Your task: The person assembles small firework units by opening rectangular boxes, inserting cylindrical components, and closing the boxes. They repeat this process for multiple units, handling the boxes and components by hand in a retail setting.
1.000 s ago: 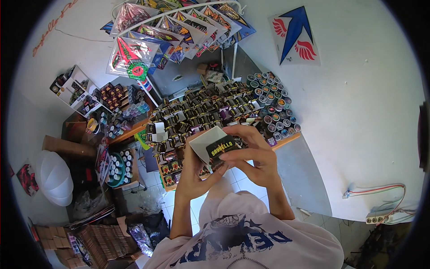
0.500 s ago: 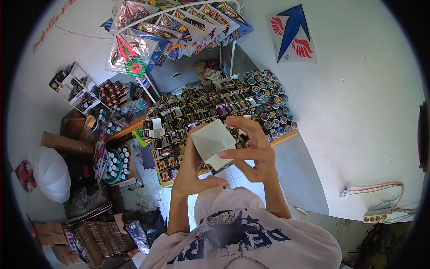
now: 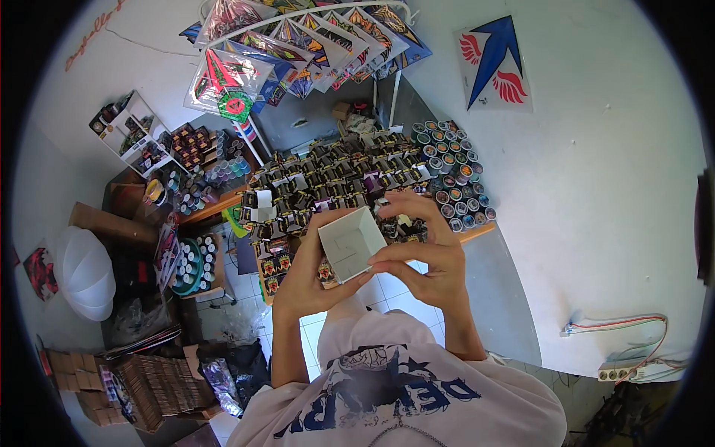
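A small open cardboard box (image 3: 351, 246), white inside, is held in front of my chest with its mouth facing up toward me. My left hand (image 3: 304, 272) wraps round its left side and lower edge, with the thumb along the near side. On the right, my right hand (image 3: 436, 268) pinches the box's rim near its lower right corner between thumb and a finger. Its upper fingers are bent and stand off the box. The outside of the box is mostly hidden.
Beyond my hands, a table bears many dark small boxes (image 3: 335, 175). Round tins or spools (image 3: 454, 171) stand at its right end. Packaged kites (image 3: 298, 52) hang from a white rack. Left are a white umbrella (image 3: 86, 274) and stacked flat cardboard (image 3: 160, 395).
The box has turned and tipped so more of its inner bottom shows. My right thumb and finger have closed in at its lower right rim; my left thumb has moved up against it.
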A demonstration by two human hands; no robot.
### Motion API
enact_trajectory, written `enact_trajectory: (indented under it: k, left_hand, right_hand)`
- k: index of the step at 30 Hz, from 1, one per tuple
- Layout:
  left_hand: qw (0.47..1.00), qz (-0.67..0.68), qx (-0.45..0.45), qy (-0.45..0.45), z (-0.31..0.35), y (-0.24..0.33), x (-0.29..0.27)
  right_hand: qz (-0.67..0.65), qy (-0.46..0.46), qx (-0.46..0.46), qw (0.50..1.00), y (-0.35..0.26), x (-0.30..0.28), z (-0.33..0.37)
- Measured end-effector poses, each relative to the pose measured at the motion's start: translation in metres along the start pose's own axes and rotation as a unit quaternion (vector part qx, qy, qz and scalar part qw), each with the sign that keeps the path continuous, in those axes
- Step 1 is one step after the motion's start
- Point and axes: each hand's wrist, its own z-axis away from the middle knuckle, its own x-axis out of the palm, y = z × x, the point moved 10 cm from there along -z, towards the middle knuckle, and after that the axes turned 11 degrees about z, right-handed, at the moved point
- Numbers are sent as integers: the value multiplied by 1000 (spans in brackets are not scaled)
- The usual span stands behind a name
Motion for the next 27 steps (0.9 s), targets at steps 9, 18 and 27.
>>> enact_trajectory:
  k: [9, 18, 27]
  left_hand:
    - [999, -3, -9, -40, 4, -11, 7]
    - [994, -74, 50, -61, 3, 12, 13]
    - [987, -129, 63, -68, 11, 19, 18]
  right_hand:
    - [30, -28, -17, 999, -18, 5, 0]
    - [113, -20, 15, 993, -10, -14, -15]
    - [231, -21, -69, 970, -22, -10, -28]
